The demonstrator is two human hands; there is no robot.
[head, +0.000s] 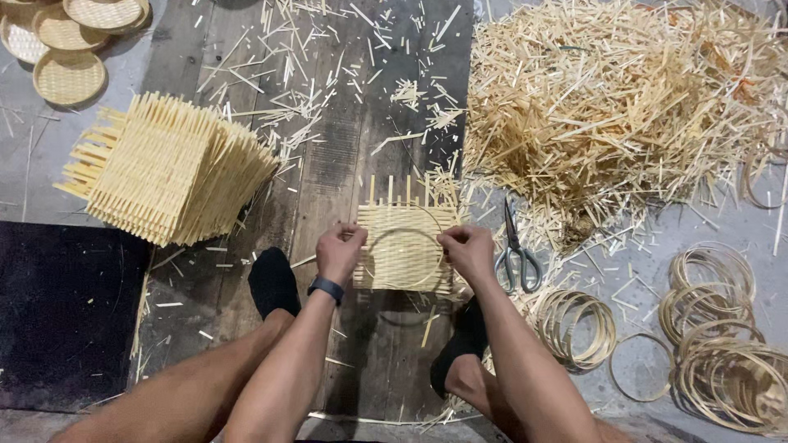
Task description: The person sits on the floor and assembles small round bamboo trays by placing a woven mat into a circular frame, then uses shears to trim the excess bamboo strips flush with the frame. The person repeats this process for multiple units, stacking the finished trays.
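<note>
A square woven bamboo mat [404, 223] lies on a dark wooden board [345, 156] between my feet. A thin bamboo ring [405, 234] rests on top of the mat. My left hand [341, 248] grips the ring and mat at their left edge; a dark watch sits on that wrist. My right hand [469, 248] grips the ring and mat at the right edge. Both hands have their fingers curled closed over the ring.
A stack of woven square mats [168, 171] sits at the left. Round finished trays [70, 75] lie top left. Scissors [515, 250] lie right of the mat, below a large pile of bamboo offcuts [607, 107]. Loose bamboo rings [714, 328] fill the lower right.
</note>
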